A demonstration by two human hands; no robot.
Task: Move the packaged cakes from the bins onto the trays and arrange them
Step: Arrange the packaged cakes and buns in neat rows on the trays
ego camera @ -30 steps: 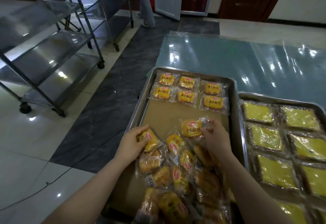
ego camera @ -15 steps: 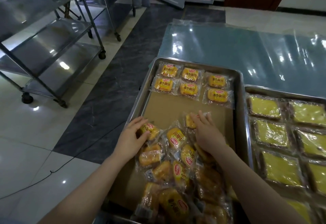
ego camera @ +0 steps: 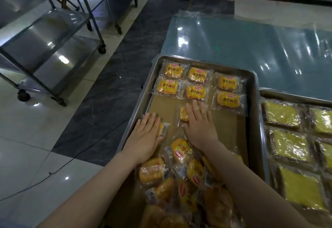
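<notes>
We have two packaged small breads under our palms on the steel tray (ego camera: 255,120), which sits on the film-covered worktop (ego camera: 251,44). Six breads already lie in neat rows (ego camera: 196,85) at the tray's 12 o'clock end; a loose heap (ego camera: 181,177) crowds the 6 o'clock end, label up, label down and on edge

We judge each pack light and soft: a springy bun inside a puffy, slick clear wrapper that slides easily on the brown liner (ego camera: 228,125) and would squash under hard pressing. The crimped film margins are the safest place to pinch; a flat palm on top works for sliding

Our left hand (ego camera: 146,135) lies flat, fingers together and pointing to 12 o'clock, covering a pack (ego camera: 161,129) near the tray's 9 o'clock wall; only its edge peeks out at the thumb side. Our right hand (ego camera: 201,125) is spread flat too, fingers slightly fanned, pressing a pack (ego camera: 183,114) just below the middle column. Neither grip is closed round anything; both are open palms resting on wrappers. Both forearms reach in from 6 o'clock over the heap

A second tray (ego camera: 294,96) at 3 o'clock holds yellow square cakes (ego camera: 281,114)
</notes>
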